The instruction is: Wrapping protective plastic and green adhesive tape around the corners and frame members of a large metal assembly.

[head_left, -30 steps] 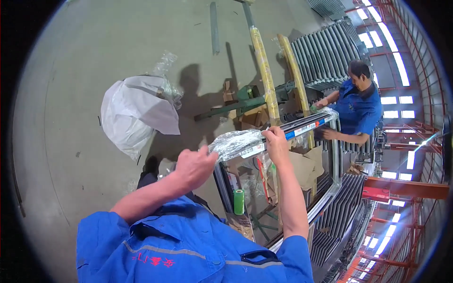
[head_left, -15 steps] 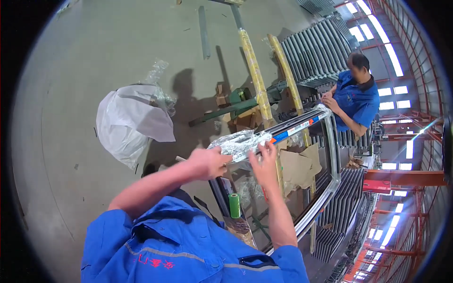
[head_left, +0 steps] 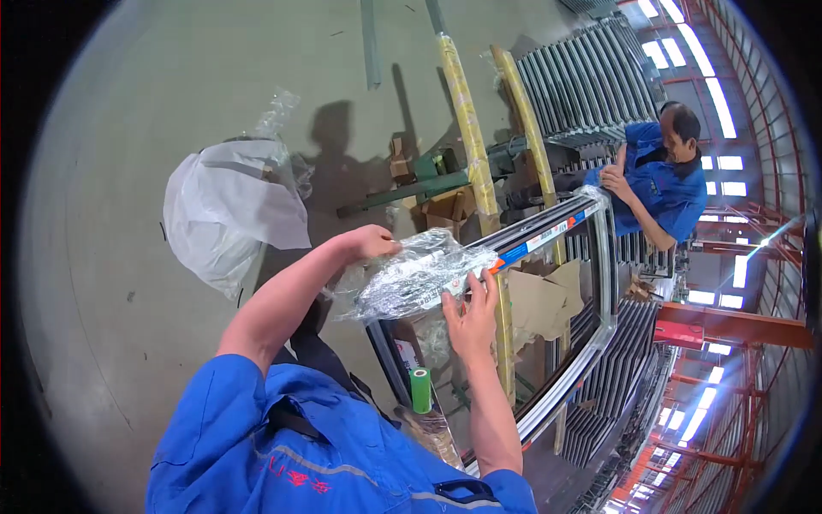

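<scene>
A metal window frame (head_left: 606, 283) with dark and silver rails lies in front of me. Its near left corner is covered by crumpled clear plastic film (head_left: 407, 278). My left hand (head_left: 372, 242) is closed, pinching the film's far edge at the left of the corner. My right hand (head_left: 473, 324) has its fingers stretched out and apart, pressing on the film and the rail next to a blue and orange label strip (head_left: 527, 246). Just below the corner stands a green roll (head_left: 420, 391). The frame's corner itself is hidden under the film.
A co-worker (head_left: 655, 184) in blue stands at the frame's far end, hands near a film-wrapped corner (head_left: 591, 193). Yellow-wrapped beams (head_left: 469, 128) run beneath the frame. A white bag (head_left: 227, 210) sits on the floor at left; stacked metal frames (head_left: 586, 86) stand behind.
My left hand has moved up and left, spreading the film outward over the corner. My right hand has shifted slightly down and left. The co-worker has raised a hand off the frame.
</scene>
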A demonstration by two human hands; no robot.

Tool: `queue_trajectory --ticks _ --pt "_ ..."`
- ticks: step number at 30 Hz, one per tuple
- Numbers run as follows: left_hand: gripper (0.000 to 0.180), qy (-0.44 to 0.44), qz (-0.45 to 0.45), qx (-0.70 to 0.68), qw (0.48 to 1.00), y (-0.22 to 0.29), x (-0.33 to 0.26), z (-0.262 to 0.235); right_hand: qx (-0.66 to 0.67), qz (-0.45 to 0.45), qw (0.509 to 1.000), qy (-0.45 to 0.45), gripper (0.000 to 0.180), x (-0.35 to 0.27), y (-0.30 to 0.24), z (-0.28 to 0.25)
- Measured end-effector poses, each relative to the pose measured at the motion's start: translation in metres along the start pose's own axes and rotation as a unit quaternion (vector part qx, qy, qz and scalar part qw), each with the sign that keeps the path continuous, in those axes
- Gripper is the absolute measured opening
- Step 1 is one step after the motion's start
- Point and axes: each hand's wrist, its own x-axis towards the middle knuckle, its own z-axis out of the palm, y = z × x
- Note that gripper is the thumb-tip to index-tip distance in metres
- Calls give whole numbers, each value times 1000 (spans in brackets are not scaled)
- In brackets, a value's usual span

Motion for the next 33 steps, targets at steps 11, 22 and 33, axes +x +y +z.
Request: queue_trajectory --ticks 11,22,33 --pt "50 -77 -50 -54 994 -26 3 10 2 -11 1000 9 60 -1 8 7" --pt "86 -280 -41 -76 956 23 -11 16 -44 8 999 -23 59 6 5 -1" --pt "85 -151 49 34 987 47 -31 19 -66 -15 998 -6 58 11 -7 -10"
